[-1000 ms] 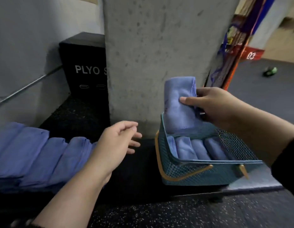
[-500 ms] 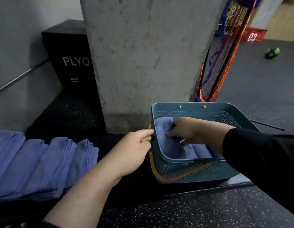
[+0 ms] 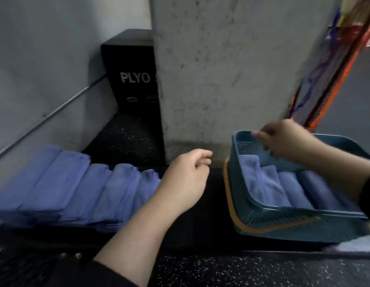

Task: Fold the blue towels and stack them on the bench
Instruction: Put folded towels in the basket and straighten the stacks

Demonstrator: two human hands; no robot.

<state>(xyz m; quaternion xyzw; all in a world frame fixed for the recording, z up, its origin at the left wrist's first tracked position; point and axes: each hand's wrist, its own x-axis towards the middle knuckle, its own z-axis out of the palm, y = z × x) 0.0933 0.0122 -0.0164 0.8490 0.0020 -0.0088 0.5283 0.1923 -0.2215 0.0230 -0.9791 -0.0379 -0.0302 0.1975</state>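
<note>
Blue towels sit in two places: a folded row [image 3: 72, 189] overlapping like shingles on the black bench [image 3: 211, 220] at left, and a batch [image 3: 283, 189] inside the teal basket [image 3: 283, 224] at right. Left hand [image 3: 186, 179] hovers over the bench between the row and the basket, fingers loosely curled, holding nothing, touching neither. Right hand [image 3: 283, 139] is above the basket's far left corner, blurred by motion; fingers look bent and point left, no towel seen in them, but whether it is clenched or slack I cannot tell. Dark sleeve covers the right forearm at frame edge.

Basket: mesh walls, orange handle [image 3: 228, 195] folded down along the outside, standing on the bench's right end. Towels in it lie side by side as rolls or folds; the leftmost one is rumpled and rises against the left wall.

Behind: grey concrete pillar [image 3: 221, 69] directly past the bench, black box [image 3: 132, 79] printed "PLYO" to its left, grey wall [image 3: 45, 59] with a thin metal pipe [image 3: 55, 112] running diagonally. Orange and blue netting [image 3: 329, 79] right of the pillar. Speckled black floor [image 3: 242, 272] in front.
</note>
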